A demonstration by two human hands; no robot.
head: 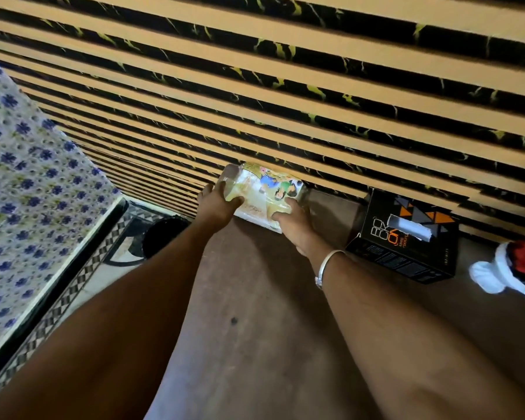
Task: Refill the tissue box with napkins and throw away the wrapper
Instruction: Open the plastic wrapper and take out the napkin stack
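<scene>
We are gripping the napkin pack at the far edge of the brown wooden counter, against the striped wall. Our left hand is clasping its left end, our right hand its near right corner. Its glossy plastic wrapper is showing colourful print. The black cardboard tissue box, rectangular, is sitting just right.

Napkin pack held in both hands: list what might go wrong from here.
1. The napkin pack is still wrapped; tearing it open could spill napkins onto the table.
2. The tissue box sits beside the right hand, whose elbow could knock it.
3. The left hand grips one end only.
</scene>
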